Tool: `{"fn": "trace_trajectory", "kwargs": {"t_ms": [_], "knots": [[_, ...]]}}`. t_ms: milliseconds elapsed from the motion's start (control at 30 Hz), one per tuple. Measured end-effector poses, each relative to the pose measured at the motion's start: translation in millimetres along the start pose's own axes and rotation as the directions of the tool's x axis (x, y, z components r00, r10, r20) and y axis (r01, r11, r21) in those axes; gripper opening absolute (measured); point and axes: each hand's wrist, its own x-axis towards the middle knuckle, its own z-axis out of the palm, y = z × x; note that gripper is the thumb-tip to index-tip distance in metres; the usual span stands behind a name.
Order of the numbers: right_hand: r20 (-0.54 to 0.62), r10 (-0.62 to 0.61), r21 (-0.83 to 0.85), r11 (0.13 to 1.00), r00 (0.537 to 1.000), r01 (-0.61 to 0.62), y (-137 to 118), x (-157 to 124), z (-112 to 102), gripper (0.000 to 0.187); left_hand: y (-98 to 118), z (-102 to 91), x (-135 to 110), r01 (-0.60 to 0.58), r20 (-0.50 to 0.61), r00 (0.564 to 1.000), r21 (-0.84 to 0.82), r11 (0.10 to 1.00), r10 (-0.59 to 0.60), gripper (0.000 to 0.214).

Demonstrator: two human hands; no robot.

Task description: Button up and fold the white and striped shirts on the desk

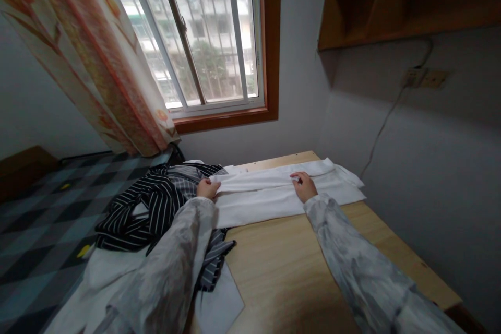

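Observation:
A white garment (258, 209), folded lengthwise into a long strip, lies across the wooden table (282, 255). My left hand (207, 189) pinches the fold at its left end. Farther right, my right hand (304, 187) has thumb and fingers closed on the same upper layer, about the middle of the strip. The garment's right end shows loose layered edges near the table's far right side. Its exact kind cannot be made out. Black-and-white striped clothing (156, 203) is heaped just left of my left hand, and part of it hangs beneath my left forearm.
A bed with a dark checked cover (35, 235) adjoins the table on the left. More white cloth (219, 297) lies under my left arm. A curtain (97, 52) hangs beside the window. A wooden shelf (364, 5) and a cord (381, 130) are on the right wall.

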Motion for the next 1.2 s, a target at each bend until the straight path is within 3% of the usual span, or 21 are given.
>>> {"fn": "trace_trajectory", "kwargs": {"t_ms": [200,467,533,600,667,733,767,800,833,967,1100,1200], "knots": [[-0.061,0.034,-0.019,0.999,0.998,-0.035,3.1,-0.7,1.2,0.032,-0.4,-5.6,3.5,0.041,-0.041,0.999,0.141,0.989,-0.036,0.022],[-0.105,0.065,-0.021,0.997,0.992,-0.068,5.5,0.8,2.0,0.023,6.9,-21.5,-9.1,0.009,-0.053,0.998,0.447,0.895,0.016,0.028],[-0.109,0.068,-0.016,0.997,0.992,-0.071,6.4,1.0,1.1,0.024,11.3,-28.4,-11.6,-0.001,-0.089,0.995,0.497,0.868,0.052,0.028],[-0.116,0.07,-0.015,0.997,0.991,-0.072,7.5,1.1,-0.3,0.026,19.5,-32.5,-16.0,-0.095,-0.088,0.982,0.537,0.839,0.167,0.029],[-0.124,0.061,-0.028,0.998,0.99,-0.065,8.8,1.2,-1.3,0.028,29.8,-30.3,-22.9,-0.314,-0.005,0.926,0.545,0.778,0.378,0.033],[-0.127,0.034,-0.05,0.998,0.991,-0.041,9.4,1.0,-1.0,0.028,37.6,-20.5,-30.9,-0.566,0.127,0.801,0.48,0.67,0.586,0.041],[-0.128,0.018,-0.061,0.998,0.992,-0.026,9.3,0.7,-0.3,0.028,39.1,-13.3,-34.8,-0.652,0.189,0.742,0.426,0.627,0.643,0.047],[-0.13,0.005,-0.072,0.997,0.992,-0.015,8.9,0.0,0.8,0.029,38.6,-5.4,-38.1,-0.692,0.24,0.714,0.382,0.612,0.658,0.053],[-0.128,-0.003,-0.085,0.996,0.992,-0.008,8.2,-0.9,2.0,0.03,36.1,2.5,-40.9,-0.698,0.287,0.714,0.354,0.622,0.638,0.058],[-0.023,-0.004,-0.142,0.99,1.0,0.001,3.8,-7.4,0.6,0.042,17.8,20.0,-45.8,-0.578,0.391,0.808,0.382,0.722,0.44,0.068],[0.117,-0.091,-0.134,0.985,0.989,0.107,-0.9,-15.6,-21.9,0.049,10.1,3.7,-47.7,-0.554,0.38,0.827,0.421,0.719,0.415,0.059],[0.168,-0.129,-0.184,0.97,0.977,0.16,-4.8,-20.9,-45.1,0.043,6.9,-16.0,-49.8,-0.556,0.352,0.829,0.44,0.705,0.434,0.046]]}}
